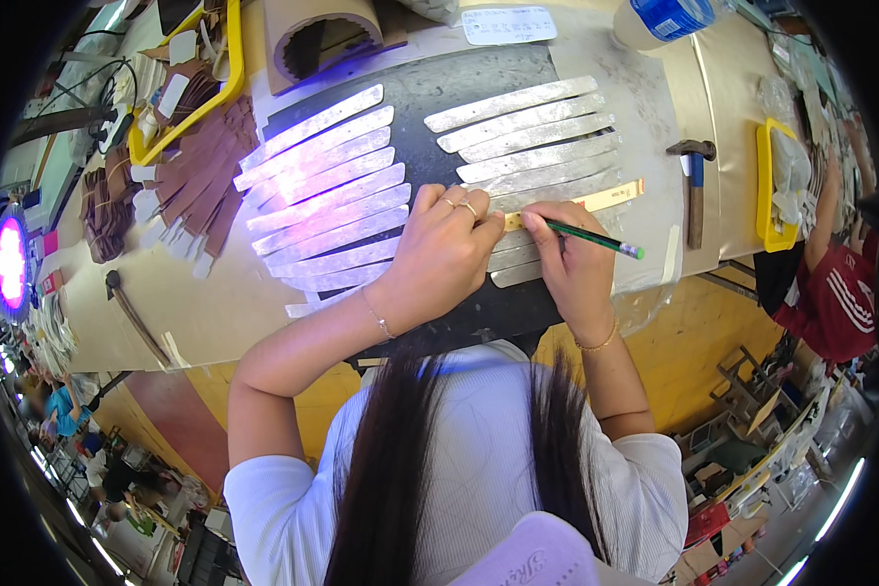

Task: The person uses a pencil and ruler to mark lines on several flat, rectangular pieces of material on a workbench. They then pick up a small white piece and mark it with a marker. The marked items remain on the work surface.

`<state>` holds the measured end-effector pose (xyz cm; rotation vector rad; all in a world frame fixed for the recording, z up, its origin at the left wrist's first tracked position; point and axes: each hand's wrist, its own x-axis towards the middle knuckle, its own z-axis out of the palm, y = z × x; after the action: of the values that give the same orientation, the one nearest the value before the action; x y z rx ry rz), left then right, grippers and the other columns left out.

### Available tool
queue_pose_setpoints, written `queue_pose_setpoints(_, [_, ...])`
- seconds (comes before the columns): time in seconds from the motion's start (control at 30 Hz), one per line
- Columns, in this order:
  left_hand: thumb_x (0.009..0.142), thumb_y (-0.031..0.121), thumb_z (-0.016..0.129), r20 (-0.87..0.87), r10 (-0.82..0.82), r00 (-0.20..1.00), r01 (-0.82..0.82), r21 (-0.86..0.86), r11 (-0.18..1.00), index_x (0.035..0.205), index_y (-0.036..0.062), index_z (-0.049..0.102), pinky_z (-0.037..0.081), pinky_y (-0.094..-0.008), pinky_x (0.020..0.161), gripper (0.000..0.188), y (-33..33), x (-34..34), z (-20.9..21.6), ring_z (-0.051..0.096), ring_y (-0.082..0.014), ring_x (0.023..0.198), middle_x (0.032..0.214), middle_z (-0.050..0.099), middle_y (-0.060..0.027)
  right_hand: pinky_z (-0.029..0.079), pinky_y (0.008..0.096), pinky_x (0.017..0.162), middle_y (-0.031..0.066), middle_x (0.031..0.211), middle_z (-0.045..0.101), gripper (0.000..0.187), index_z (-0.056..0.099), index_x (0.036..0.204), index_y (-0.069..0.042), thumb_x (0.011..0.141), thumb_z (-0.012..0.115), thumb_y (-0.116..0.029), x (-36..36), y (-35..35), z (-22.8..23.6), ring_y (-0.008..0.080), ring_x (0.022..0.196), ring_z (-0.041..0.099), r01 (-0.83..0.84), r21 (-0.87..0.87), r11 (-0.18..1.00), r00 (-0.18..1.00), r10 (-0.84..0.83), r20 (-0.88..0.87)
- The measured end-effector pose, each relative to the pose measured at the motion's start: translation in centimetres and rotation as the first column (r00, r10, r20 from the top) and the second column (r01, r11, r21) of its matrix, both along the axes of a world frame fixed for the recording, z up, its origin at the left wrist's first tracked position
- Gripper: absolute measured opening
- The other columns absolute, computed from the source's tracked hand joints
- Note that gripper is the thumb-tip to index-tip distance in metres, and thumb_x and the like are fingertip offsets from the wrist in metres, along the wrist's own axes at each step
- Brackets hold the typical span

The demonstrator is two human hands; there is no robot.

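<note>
Your left hand (441, 239) holds the flat yellow ruler (610, 197) over the silvery, round-ended strips (538, 159) just ahead; beside it, your right hand (578, 264) pinches the slim dark-green pencil (596, 237). Looks like measuring or marking: the next stroke calls for a steady ruler.

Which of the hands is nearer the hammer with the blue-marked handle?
Right. The right hand is left of the hammer, holding a pencil; the left hand is farther left.

One green pencil (586, 235), one yellow ruler (610, 196), two hammers (695, 200), two yellow trays (764, 186), two bracelets (596, 343) and one blue-labelled container (666, 18) are counted; silvery strips (513, 102) are seen in two columns, their exact total unclear.
</note>
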<state>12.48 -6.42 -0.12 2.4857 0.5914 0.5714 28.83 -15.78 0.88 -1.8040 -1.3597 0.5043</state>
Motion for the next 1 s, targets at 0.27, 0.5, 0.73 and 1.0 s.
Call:
queue_pose_setpoints(0.27, [0.082, 0.01, 0.077, -0.003, -0.003, 1.0, 0.003, 0.011, 1.0, 0.096, 0.0042, 0.072, 0.039, -0.0384, 0.078, 0.015, 0.0, 0.0, 0.2, 0.054, -0.0227, 0.079, 0.08, 0.052, -0.0045, 0.05, 0.0331, 0.068, 0.0122, 0.085, 0.069, 0.013, 0.071, 0.095, 0.0, 0.096, 0.069, -0.013, 0.3, -0.3, 0.2, 0.0258, 0.074, 0.066, 0.034, -0.067, 0.997, 0.995, -0.04, -0.09])
queue_pose_setpoints(0.5, [0.082, 0.012, 0.079, 0.042, -0.007, 0.999, 0.01, -0.059, 0.998, 0.1, 0.0044, 0.073, 0.038, -0.038, 0.078, 0.02, -0.9, -0.4, 0.9, 0.054, -0.0225, 0.077, 0.082, 0.056, -0.0041, 0.054, 0.0269, 0.079, 0.0125, 0.1, 0.072, 0.019, 0.07, 0.105, 0.004, 0.104, 0.059, -0.011, 1.2, -1.3, 0.2, 0.0157, 0.086, 0.067, 0.132, 0.098, 0.986, 0.951, -0.098, -0.295])
queue_pose_setpoints(0.73, [0.081, 0.012, 0.081, 0.051, 0.012, 0.999, -0.01, -0.05, 0.999, 0.098, 0.0046, 0.074, 0.038, -0.0366, 0.077, 0.02, -1.4, -0.3, 0.2, 0.054, -0.0219, 0.077, 0.082, 0.055, -0.0037, 0.053, 0.028, 0.076, 0.012, 0.095, 0.072, 0.012, 0.069, 0.103, 0.003, 0.098, 0.067, -0.008, 1.0, -1.7, -0.2, 0.0191, 0.085, 0.068, 0.146, 0.136, 0.98, 0.941, -0.095, -0.324])
queue_pose_setpoints(1.0, [0.08, 0.012, 0.081, 0.044, 0.007, 0.999, -0.005, -0.039, 0.999, 0.098, 0.0051, 0.074, 0.038, -0.037, 0.076, 0.02, -1.4, -0.1, 0.2, 0.054, -0.0216, 0.078, 0.082, 0.055, -0.0035, 0.053, 0.0284, 0.074, 0.0124, 0.095, 0.072, 0.011, 0.07, 0.103, 0.002, 0.097, 0.067, -0.007, 0.8, -2.0, -0.2, 0.02, 0.082, 0.068, 0.133, 0.122, 0.984, 0.958, -0.096, -0.271])
